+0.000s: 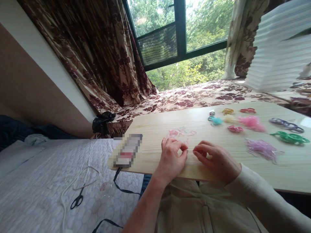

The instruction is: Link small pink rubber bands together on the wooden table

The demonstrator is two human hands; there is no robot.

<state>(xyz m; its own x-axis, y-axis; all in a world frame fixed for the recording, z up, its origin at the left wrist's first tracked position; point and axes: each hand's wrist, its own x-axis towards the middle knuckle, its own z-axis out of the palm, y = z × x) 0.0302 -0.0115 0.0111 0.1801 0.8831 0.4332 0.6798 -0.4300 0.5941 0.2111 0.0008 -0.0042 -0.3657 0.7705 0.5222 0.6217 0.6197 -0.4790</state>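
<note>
My left hand (171, 157) is over the near edge of the pale wooden table (150, 126), thumb and index fingertip pinched together. Facing it across a small gap, my right hand (216, 160) has its fingers curled in a pinch too. Whatever either pinch holds is too small to make out. Just beyond the left fingers lies a loose scatter of thin pale pink bands (181, 132). To the right of my right hand is a heap of thin purple strands (263, 149), with a bright pink heap (252, 123) behind it.
Green rings (290, 137), dark blue rings (286, 124), a turquoise bunch (215, 121) and a small red bunch (235, 128) lie on the table's right side. A blurred-out flat object (128, 150) sits at the left edge. Scissors (77, 201) and a white cable (70, 186) rest on the bed.
</note>
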